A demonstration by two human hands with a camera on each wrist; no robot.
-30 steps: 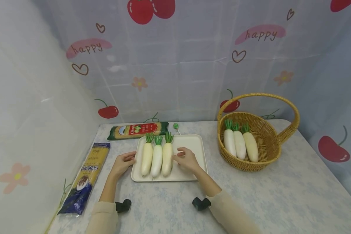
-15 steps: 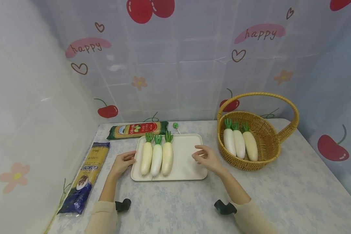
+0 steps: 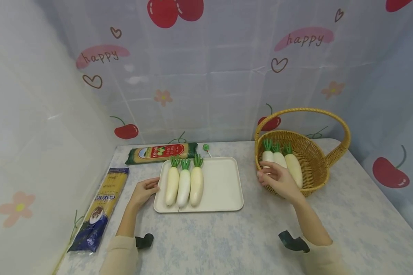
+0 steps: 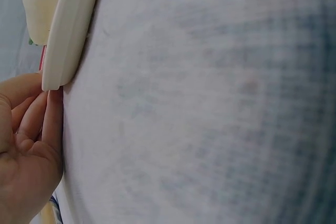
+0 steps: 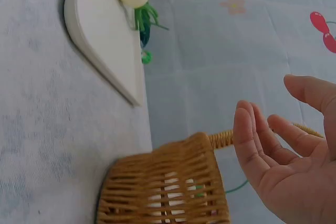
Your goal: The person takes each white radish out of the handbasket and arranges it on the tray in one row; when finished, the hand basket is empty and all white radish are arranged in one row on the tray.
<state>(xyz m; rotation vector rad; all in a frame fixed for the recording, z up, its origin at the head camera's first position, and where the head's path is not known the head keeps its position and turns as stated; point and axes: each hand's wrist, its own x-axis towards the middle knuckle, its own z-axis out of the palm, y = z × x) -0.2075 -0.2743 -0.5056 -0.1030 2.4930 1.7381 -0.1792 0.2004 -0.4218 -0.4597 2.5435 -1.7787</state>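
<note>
Head view: right hand [image 3: 278,181] is at the near left side of the wicker basket [image 3: 311,162], thumb and fingers parted and loosely bent, nothing held; contact with the rim cannot be confirmed. Just beyond its fingers, inside the basket, lie three leafy-topped radishes [image 3: 295,170], two of them partly covered by the hand. Left hand [image 3: 144,193] rests relaxed fingertips against the left edge of the cream tray [image 3: 221,183]; whether any tip goes beneath is unclear. On the tray, just to the right of that hand, three more radishes [image 3: 184,187] lie side by side, leaves pointing away from the person. A blue-and-yellow packet [image 3: 101,208] lies left of the left hand on the counter [image 3: 206,240]; a red-labelled packet [image 3: 162,152] lies beyond it.
</note>
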